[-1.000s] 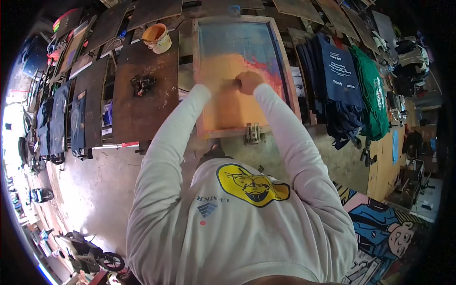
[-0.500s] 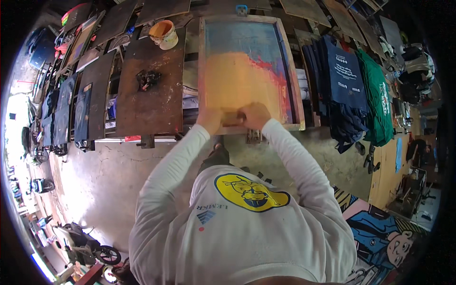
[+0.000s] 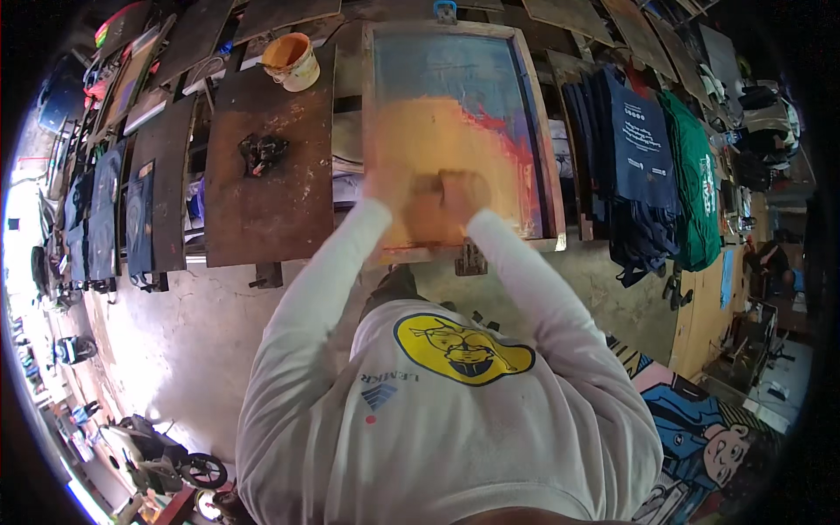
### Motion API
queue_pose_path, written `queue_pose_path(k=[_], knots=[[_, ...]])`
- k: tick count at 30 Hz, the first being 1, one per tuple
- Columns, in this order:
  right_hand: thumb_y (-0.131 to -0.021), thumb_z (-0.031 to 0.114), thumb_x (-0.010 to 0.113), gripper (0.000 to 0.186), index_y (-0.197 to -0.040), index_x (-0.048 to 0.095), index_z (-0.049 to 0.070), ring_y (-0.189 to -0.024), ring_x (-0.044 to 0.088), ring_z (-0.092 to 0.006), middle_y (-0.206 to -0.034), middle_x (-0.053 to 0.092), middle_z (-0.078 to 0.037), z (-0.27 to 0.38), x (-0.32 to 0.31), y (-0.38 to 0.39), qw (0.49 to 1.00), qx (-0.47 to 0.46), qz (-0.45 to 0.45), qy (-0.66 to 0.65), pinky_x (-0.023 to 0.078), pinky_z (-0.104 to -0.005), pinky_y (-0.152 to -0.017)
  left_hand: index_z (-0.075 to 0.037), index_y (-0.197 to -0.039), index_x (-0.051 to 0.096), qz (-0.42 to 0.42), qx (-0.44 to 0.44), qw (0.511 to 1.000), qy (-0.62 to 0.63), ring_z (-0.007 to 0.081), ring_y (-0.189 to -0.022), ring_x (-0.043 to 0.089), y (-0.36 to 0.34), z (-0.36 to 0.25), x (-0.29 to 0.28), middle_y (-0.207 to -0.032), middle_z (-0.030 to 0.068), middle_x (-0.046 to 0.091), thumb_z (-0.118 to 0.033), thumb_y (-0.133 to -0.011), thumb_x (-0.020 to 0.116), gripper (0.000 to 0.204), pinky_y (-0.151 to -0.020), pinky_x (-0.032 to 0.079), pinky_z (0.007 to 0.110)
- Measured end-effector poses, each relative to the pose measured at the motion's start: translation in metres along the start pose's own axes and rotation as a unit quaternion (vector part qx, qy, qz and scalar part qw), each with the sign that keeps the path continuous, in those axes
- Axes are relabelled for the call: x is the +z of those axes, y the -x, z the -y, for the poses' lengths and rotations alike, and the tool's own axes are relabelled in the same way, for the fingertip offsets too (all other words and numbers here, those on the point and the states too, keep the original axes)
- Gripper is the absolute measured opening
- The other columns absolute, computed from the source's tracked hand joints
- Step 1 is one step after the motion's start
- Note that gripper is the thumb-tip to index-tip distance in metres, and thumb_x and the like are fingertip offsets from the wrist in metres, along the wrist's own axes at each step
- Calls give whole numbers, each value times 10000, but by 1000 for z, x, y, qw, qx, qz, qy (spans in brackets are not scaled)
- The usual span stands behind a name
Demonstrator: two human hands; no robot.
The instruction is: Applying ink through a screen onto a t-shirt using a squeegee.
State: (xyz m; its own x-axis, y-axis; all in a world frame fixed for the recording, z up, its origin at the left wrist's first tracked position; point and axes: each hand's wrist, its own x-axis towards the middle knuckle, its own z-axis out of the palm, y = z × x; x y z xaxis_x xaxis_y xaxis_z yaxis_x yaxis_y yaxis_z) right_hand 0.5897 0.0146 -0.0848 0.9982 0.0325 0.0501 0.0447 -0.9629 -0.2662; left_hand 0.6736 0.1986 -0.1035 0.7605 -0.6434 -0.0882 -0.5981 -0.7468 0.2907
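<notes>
A wooden-framed printing screen [image 3: 549, 166] lies before me. Its mesh is blue-grey at the far end, with yellow-orange ink [image 3: 420, 131] over the nearer part and red smears along the right. My left hand [image 3: 389, 185] and my right hand [image 3: 468, 188] are both closed on a squeegee [image 3: 427, 182], which spans crosswise over the inked mesh in the near half. Motion blurs both hands, and they hide most of the squeegee. A metal hinge clamp [image 3: 471, 259] sits at the screen's near edge, and a blue clip [image 3: 445, 10] at the far edge.
On the brown board [image 3: 262, 210] to the left stand an ink-stained bucket [image 3: 292, 63] and a crumpled dark rag [image 3: 262, 154]. Navy bags [image 3: 643, 149] and green cloth [image 3: 697, 192] hang at the right. Dark garments [image 3: 107, 201] lie on boards farther left.
Both hands have moved away from the screen's near edge with the squeegee, farther up over the inked mesh. My view has shifted slightly.
</notes>
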Motion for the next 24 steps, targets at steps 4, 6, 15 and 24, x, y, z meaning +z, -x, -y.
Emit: queue_pose_path(k=[4,6,15,24], knots=[[-760,325,694,238,-843,644,108,-739,668,-354,-788,685,-141,30,-18,65,1000,6,21,-15,532,-460,-673,-95,-839,652,-87,62,992,67,284,-945,626,79,-34,2,-902,94,617,-210,-740,677,155,-745,552,413],[-758,262,654,237,-874,674,56,-799,685,-355,-829,699,-173,36,-32,71,994,34,98,-44,535,-460,-743,-98,-852,662,-71,73,992,67,285,-931,635,85,-40,-13,-899,95,616,-217,-745,681,162,-739,554,410],[-704,465,741,430,-890,751,78,-848,705,-350,-866,721,-187,-13,-51,-101,990,6,124,66,556,-431,-822,-119,-1089,662,-84,212,974,4,367,-922,684,-39,-24,-126,-985,159,712,-428,-753,703,459,-805,525,483],[-756,296,641,186,-785,665,114,-767,666,-315,-769,679,-134,1,-11,-18,996,19,-51,69,491,-454,-728,-108,-1094,608,-93,35,992,-80,270,-867,690,-8,-8,-10,-934,88,671,-187,-857,580,252,-662,560,405]])
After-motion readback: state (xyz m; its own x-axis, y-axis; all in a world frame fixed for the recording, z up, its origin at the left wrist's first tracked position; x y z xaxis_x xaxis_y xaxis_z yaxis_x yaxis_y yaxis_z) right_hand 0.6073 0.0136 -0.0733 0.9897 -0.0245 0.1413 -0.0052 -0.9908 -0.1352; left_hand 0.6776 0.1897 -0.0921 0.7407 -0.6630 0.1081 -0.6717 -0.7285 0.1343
